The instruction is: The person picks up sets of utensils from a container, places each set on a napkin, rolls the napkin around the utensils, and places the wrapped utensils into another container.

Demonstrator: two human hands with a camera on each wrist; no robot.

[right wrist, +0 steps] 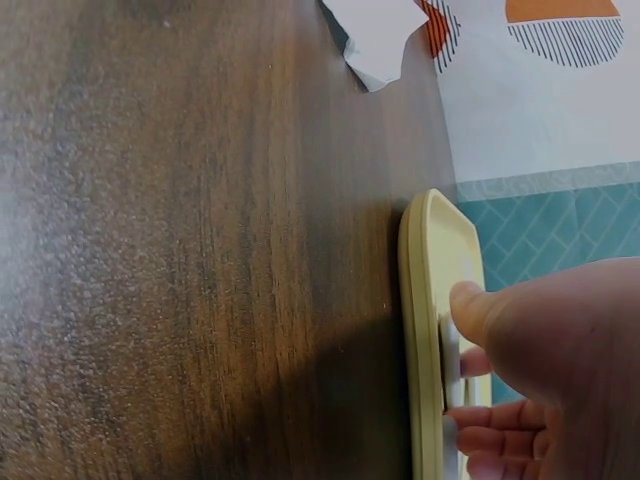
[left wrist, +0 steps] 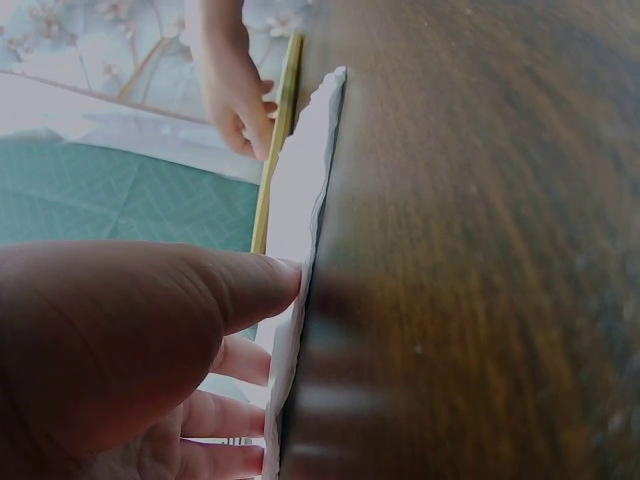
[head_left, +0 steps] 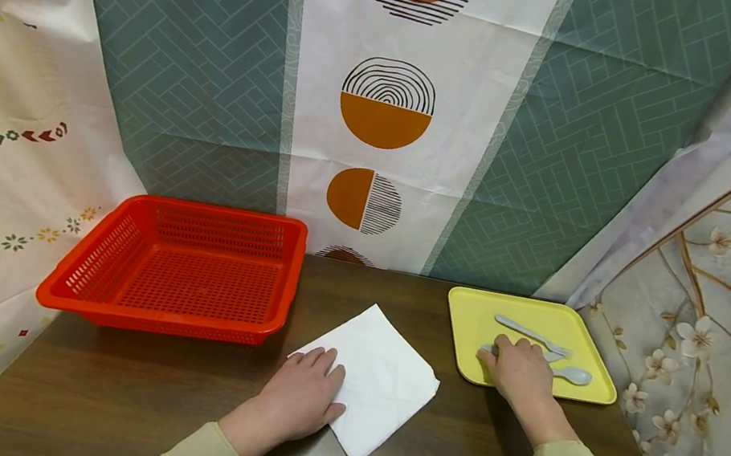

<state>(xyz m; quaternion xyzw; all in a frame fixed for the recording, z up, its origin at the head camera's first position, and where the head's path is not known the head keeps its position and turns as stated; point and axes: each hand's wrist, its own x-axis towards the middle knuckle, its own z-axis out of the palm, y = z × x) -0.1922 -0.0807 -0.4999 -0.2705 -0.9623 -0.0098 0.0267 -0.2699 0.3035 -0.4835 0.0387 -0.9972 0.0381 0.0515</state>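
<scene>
A folded white napkin lies flat on the table, one corner toward the far side. My left hand rests on its left part with fingers extended; the left wrist view shows the thumb along the napkin's edge. On the yellow tray are a pale grey fork, a spoon and another utensil partly under my right hand. In the right wrist view, the right hand has bent fingers and thumb at the grey utensils; whether they pinch one cannot be seen.
A red perforated basket stands at the left rear of the brown table. Patterned cloth hangs behind the table, with more cloth at both sides. The tray is at the right rear, close to the flowered cloth.
</scene>
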